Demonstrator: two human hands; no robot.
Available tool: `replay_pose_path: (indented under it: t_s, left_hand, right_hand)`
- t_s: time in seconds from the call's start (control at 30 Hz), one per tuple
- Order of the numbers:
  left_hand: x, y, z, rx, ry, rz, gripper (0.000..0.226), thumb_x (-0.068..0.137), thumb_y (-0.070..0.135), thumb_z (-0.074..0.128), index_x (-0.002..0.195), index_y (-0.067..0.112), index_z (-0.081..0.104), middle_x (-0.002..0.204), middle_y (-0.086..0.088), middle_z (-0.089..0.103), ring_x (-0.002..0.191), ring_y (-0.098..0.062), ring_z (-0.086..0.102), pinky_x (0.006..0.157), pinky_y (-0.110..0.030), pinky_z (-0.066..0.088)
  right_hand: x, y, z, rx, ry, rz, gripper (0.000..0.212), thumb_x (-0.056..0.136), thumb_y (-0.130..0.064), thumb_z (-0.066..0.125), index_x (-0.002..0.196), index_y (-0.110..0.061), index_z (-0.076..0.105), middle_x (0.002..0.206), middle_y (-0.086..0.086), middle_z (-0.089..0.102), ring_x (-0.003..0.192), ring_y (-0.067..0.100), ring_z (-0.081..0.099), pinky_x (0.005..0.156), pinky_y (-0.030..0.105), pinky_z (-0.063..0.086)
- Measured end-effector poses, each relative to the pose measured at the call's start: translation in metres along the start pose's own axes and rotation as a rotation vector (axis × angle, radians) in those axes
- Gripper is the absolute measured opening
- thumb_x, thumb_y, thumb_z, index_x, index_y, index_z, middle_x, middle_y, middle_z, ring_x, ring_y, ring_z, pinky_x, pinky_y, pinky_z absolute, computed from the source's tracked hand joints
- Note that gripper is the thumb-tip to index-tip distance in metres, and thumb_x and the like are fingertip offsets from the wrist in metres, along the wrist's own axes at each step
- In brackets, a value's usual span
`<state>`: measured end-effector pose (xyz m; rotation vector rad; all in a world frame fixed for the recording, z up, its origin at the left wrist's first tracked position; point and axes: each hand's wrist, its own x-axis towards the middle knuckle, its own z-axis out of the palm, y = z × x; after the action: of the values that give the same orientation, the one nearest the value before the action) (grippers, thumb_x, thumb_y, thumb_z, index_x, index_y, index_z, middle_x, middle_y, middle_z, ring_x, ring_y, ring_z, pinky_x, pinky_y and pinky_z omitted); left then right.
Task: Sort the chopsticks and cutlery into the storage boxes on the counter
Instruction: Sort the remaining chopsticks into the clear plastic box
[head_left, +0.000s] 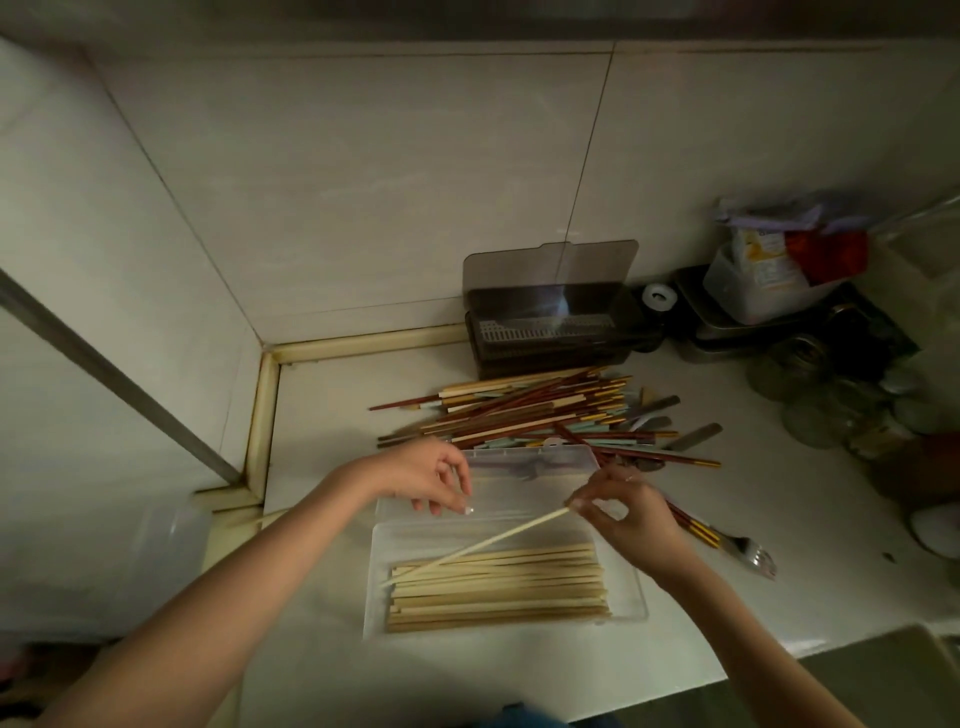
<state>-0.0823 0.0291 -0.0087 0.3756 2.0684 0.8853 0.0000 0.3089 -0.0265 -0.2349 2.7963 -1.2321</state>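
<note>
A clear plastic storage box (631, 597) lies on the white counter, holding several pale bamboo chopsticks (498, 592) laid lengthwise. Its clear lid (519, 488) lies open behind it. My right hand (628, 514) pinches one end of a pale chopstick (467, 550) that slants down to the left over the box. My left hand (431, 478) hovers above the lid with loosely curled fingers, holding nothing. Behind the lid lies a mixed pile of red-brown, pale and teal chopsticks (530, 415) with metal cutlery handles (696, 436). A dark storage box (550, 332) with a raised lid stands against the wall.
A fork (748, 555) and a red chopstick with gold bands lie right of the clear box. Glass jars (831, 395), a metal tray and a plastic tub with packets crowd the back right corner. The counter's front edge runs just below the box.
</note>
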Motion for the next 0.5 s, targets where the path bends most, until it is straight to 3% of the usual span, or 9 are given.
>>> replay_pose_path:
  t_s: [0.17, 0.23, 0.3, 0.37, 0.4, 0.5]
  left_hand:
    - [0.002, -0.003, 0.002, 0.055, 0.025, 0.046, 0.018, 0.074, 0.022, 0.079, 0.078, 0.022, 0.062, 0.068, 0.009, 0.060, 0.060, -0.005, 0.055, 0.055, -0.020, 0.046]
    - [0.002, -0.002, 0.002, 0.063, 0.014, 0.056, 0.018, 0.075, 0.023, 0.078, 0.076, 0.023, 0.060, 0.070, 0.009, 0.059, 0.064, -0.005, 0.055, 0.060, -0.020, 0.047]
    - [0.003, -0.002, 0.004, 0.068, 0.025, 0.053, 0.017, 0.077, 0.028, 0.076, 0.077, 0.023, 0.059, 0.070, 0.010, 0.058, 0.063, -0.003, 0.054, 0.058, -0.016, 0.045]
    - [0.004, -0.002, 0.007, 0.066, 0.040, 0.061, 0.018, 0.079, 0.032, 0.074, 0.078, 0.022, 0.059, 0.069, 0.010, 0.058, 0.063, -0.003, 0.053, 0.057, -0.015, 0.043]
    - [0.005, -0.003, 0.008, 0.067, 0.044, 0.062, 0.018, 0.079, 0.032, 0.074, 0.078, 0.022, 0.059, 0.070, 0.009, 0.059, 0.063, -0.004, 0.053, 0.058, -0.016, 0.043]
    - [0.007, -0.005, 0.008, 0.092, 0.080, 0.035, 0.016, 0.082, 0.030, 0.071, 0.079, 0.021, 0.059, 0.069, 0.008, 0.058, 0.059, -0.003, 0.052, 0.055, -0.015, 0.042]
  right_hand:
    - [-0.007, -0.003, -0.005, -0.194, -0.043, -0.139, 0.016, 0.075, -0.044, 0.069, 0.090, -0.041, 0.069, 0.089, -0.021, 0.059, 0.089, 0.002, 0.051, 0.078, 0.027, 0.044]
    - [-0.005, -0.006, -0.010, -0.222, -0.112, -0.122, 0.019, 0.074, -0.052, 0.065, 0.091, -0.044, 0.065, 0.091, -0.024, 0.057, 0.091, 0.000, 0.049, 0.078, 0.024, 0.042]
    - [0.002, -0.009, -0.015, -0.145, -0.107, -0.060, 0.012, 0.078, -0.049, 0.067, 0.087, -0.042, 0.065, 0.091, -0.025, 0.058, 0.091, -0.002, 0.050, 0.076, 0.020, 0.044]
    - [0.017, -0.007, -0.015, -0.104, -0.017, -0.020, 0.002, 0.085, -0.040, 0.063, 0.083, -0.040, 0.062, 0.089, -0.021, 0.060, 0.087, -0.001, 0.054, 0.075, 0.024, 0.048]
    - [0.028, -0.004, -0.016, -0.117, 0.037, 0.013, 0.008, 0.088, -0.034, 0.061, 0.083, -0.040, 0.059, 0.090, -0.019, 0.060, 0.086, 0.000, 0.055, 0.075, 0.026, 0.049]
    - [0.065, 0.006, -0.019, -0.252, 0.122, 0.136, 0.020, 0.092, -0.022, 0.055, 0.109, -0.032, 0.059, 0.115, -0.007, 0.060, 0.104, 0.012, 0.057, 0.089, 0.034, 0.050]
